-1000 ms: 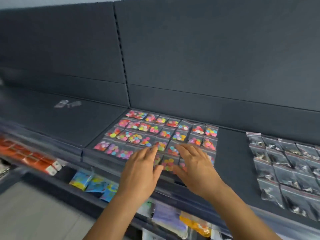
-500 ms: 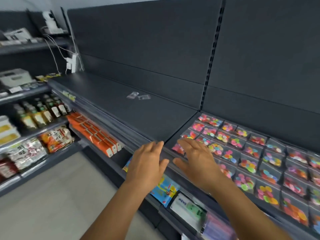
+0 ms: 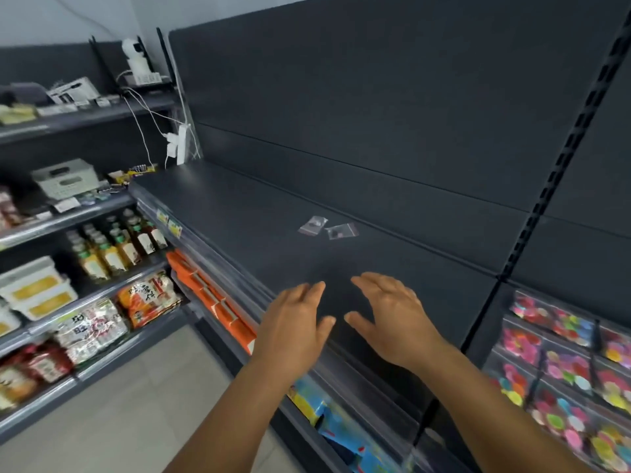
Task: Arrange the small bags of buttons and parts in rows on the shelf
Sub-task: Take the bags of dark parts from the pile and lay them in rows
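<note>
Two small bags [image 3: 327, 227] lie beyond the empty, spread left hand [image 3: 293, 324] and right hand [image 3: 392, 319]

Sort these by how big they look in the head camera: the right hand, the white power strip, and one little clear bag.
1. Right hand, though it's nearest the camera.
2. White power strip.
3. Clear bag.

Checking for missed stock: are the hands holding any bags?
Empty. Left hand and right hand are open with fingers spread.

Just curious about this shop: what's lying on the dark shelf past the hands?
Two small clear bags lie on the shelf, holding dark bits too blurred to identify. Both hands, left and right, are empty.
</note>
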Available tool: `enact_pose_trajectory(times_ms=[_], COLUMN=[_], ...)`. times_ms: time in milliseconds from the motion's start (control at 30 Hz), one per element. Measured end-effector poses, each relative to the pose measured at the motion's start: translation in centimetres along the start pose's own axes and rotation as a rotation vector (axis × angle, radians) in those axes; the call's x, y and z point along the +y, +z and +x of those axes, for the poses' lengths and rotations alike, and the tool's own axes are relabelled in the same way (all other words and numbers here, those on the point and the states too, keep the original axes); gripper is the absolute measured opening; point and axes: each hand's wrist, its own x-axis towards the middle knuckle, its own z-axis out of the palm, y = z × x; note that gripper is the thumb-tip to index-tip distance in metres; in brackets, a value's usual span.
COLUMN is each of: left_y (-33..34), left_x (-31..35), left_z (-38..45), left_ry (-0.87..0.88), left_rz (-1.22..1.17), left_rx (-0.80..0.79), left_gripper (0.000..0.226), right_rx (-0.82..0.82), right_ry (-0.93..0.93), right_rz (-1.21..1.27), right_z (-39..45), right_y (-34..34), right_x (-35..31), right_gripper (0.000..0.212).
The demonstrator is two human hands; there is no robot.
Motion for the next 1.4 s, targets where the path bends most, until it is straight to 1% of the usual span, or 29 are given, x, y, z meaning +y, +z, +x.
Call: enact_pose_trajectory(times_ms=[133, 300, 533, 633, 700, 800, 867, 900, 967, 1033, 1067, 1100, 1167, 1200, 1233, 1267, 1300, 1400], left_y=[0.5, 1.6, 4.2, 5.1, 5.5, 5.9, 5.7, 5.4, 5.0, 4.9, 5.0, 5.3, 6.0, 6.3, 6.6, 6.8, 7.0, 7.1], left_x=[-2.8, -5.5, -8.1, -9.7, -10.7, -11.8, -12.5, -12.8, -13.0, -12.8, -12.6, -12.5, -12.2, -12.2, -12.1, -12.0, -11.9, -11.6], left_z=[5.4, 11.1, 18.3, 21.0, 22.6, 23.7, 24.0, 24.1, 24.5, 24.9, 25.0, 25.2, 25.5, 25.7, 25.8, 25.9, 26.0, 26.0], left_ry=[0.000, -0.010, 0.088, 0.131, 0.170, 0.242, 0.301, 0.329, 0.368, 0.370, 0.357, 0.336, 0.279, 0.262, 0.260, 0.262, 0.259, 0.242], left_rz=[-0.015, -0.042, -0.041, -0.011, 0.012, -0.054, -0.132, -0.165, -0.255, -0.370, -0.402, -0.391, -0.253, -0.177, -0.127, -0.114, -0.133, -0.262], left_rx=[0.019, -0.016, -0.144, -0.218, -0.268, -0.311, -0.283, -0.269, -0.265, -0.278, -0.279, -0.274, -0.260, -0.249, -0.241, -0.237, -0.236, -0.245], left_gripper=[0.061, 0.062, 0.057, 0.059, 0.057, 0.048, 0.035, 0.027, 0.016, 0.009, 0.009, 0.017, 0.042, 0.049, 0.051, 0.048, 0.043, 0.021], right_rx=[-0.003, -0.025, -0.121, -0.137, -0.138, -0.066, 0.033, 0.081, 0.144, 0.207, 0.250, 0.286, 0.291, 0.268, 0.242, 0.213, 0.192, 0.162], right_ry=[0.017, 0.082, 0.200, 0.225, 0.235, 0.271, 0.306, 0.323, 0.371, 0.418, 0.459, 0.507, 0.652, 0.725, 0.778, 0.818, 0.843, 0.874], right_rz=[-0.009, 0.011, 0.041, 0.024, -0.007, -0.007, 0.040, 0.056, 0.073, 0.102, 0.114, 0.118, 0.090, 0.069, 0.051, 0.053, 0.076, 0.180], right_z=[6.0, 11.8, 18.0, 19.9, 20.7, 20.8, 20.6, 20.5, 20.0, 19.6, 19.4, 19.3, 19.4, 19.5, 19.8, 20.0, 20.4, 21.2], right_y=[0.1, 0.6, 3.2, 4.2, 4.7, 5.1, 5.0, 4.9, 4.6, 4.5, 4.4, 4.5, 4.8, 4.9, 5.0, 5.0, 5.1, 4.9], right_x=[0.6, 1.1, 1.6, 1.6, 1.8, 2.3, 2.4, 2.4, 2.5, 2.5, 2.5, 2.5, 2.5, 2.5, 2.5, 2.5, 2.5, 2.0], right_gripper=[0.065, 0.063, 0.069, 0.064, 0.057, 0.040, 0.024, 0.020, 0.023, 0.018, 0.012, 0.009, 0.037, 0.048, 0.053, 0.053, 0.047, 0.019])
